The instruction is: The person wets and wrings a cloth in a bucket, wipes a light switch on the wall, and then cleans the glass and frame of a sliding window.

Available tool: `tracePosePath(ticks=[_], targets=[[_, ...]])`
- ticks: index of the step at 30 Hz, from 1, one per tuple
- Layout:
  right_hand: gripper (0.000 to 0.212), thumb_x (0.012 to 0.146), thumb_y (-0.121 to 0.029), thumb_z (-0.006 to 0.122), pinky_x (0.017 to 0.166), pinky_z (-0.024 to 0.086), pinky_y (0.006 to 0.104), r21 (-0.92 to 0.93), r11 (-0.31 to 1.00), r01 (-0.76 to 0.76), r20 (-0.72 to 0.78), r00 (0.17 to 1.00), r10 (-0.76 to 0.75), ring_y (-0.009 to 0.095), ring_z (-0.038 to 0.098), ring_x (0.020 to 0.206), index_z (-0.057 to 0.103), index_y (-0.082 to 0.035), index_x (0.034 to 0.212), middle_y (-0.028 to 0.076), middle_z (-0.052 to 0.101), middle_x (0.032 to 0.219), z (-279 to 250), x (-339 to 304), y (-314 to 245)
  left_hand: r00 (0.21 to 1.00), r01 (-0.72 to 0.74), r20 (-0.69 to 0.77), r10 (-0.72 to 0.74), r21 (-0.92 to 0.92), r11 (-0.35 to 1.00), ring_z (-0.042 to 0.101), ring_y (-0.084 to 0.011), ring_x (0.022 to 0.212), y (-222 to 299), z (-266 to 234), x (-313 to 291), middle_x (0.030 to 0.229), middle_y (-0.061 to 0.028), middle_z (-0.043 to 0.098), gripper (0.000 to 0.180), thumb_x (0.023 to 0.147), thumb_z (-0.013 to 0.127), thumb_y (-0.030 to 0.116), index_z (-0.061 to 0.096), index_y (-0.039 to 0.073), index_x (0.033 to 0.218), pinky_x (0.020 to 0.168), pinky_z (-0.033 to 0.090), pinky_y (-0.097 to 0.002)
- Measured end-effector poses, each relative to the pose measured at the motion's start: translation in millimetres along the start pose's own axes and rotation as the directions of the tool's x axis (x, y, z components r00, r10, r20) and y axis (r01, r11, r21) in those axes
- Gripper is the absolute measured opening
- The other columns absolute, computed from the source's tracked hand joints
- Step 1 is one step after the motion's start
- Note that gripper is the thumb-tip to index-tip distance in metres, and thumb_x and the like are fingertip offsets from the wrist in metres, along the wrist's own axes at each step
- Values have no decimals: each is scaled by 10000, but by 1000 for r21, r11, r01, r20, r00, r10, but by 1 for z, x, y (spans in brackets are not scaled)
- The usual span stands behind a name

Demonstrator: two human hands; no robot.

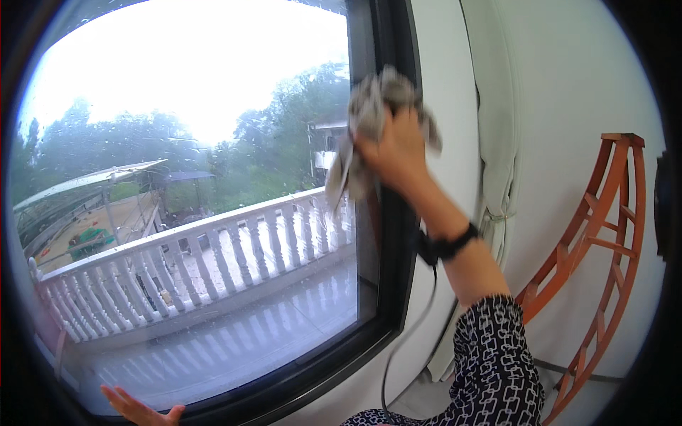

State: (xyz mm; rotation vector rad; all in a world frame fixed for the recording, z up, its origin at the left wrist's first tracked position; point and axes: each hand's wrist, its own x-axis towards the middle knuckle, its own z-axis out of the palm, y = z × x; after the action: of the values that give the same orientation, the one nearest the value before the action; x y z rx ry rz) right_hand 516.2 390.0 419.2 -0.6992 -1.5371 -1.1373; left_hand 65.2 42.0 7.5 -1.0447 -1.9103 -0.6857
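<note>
My right hand (pixel 399 153) is closed on a crumpled grey cloth (pixel 366 106), pressing it against the right side of the black window frame (pixel 399 263). Loose folds of the cloth hang down over the edge of the window glass (pixel 234 170), and its outline is slightly blurred. A black band with a cable circles my right wrist. At the lower left, my left hand (pixel 138 408) has its fingers spread near the bottom of the window; it holds nothing. Whether its fingers touch the glass or the frame, I cannot tell.
Right of the window hangs a pale gathered curtain (pixel 497 142) against the white wall. An orange stepladder (pixel 597 234) stands farther right. A dark cable (pixel 389 362) runs down from my wrist. Beyond the glass are a white balustrade (pixel 206 263) and trees.
</note>
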Motion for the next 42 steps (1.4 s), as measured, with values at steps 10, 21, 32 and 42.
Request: tracePosePath(ticks=[10, 21, 32, 42], targets=[[812, 669, -76, 750, 914, 485, 511, 153, 986, 68, 87, 993, -82, 427, 546, 1146, 486, -241, 1419, 199, 544, 1259, -70, 6, 39, 994, -67, -84, 68, 14, 998, 169, -487, 1465, 8, -17, 21, 1589, -311, 117, 1256, 726, 554, 865, 117, 52, 1578, 1138, 193, -642], [546, 675, -362, 743, 984, 461, 459, -396, 882, 255, 251, 954, -164, 424, 573, 1094, 651, -122, 1156, 165, 669, 1110, -28, 128, 73, 992, -14, -126, 12, -12, 1000, 131, -404, 1512, 9, -21, 2, 1645, -218, 60, 1136, 791, 534, 823, 95, 162, 1603, 1195, 198, -540], [504, 641, -273, 759, 1060, 326, 542, 52, 996, -73, 355, 934, 50, 354, 508, 1227, 686, -157, 1127, 69, 637, 1199, -103, -245, -9, 986, -144, -87, 146, 27, 989, 69, -483, 1485, 1, -27, 13, 1596, -333, 34, 1221, 811, 618, 739, 18, -9, 1567, 1190, 128, -577], [702, 582, -251, 770, 956, 347, 536, 217, 688, -693, 622, 641, 449, 425, 467, 1019, 525, -47, 1207, 173, 560, 1056, -112, -376, -158, 985, -160, -50, 165, 85, 983, -7, -521, 1477, 35, -3, 20, 1581, -362, -65, 1299, 790, 587, 792, -100, 3, 1560, 1177, 96, -604]])
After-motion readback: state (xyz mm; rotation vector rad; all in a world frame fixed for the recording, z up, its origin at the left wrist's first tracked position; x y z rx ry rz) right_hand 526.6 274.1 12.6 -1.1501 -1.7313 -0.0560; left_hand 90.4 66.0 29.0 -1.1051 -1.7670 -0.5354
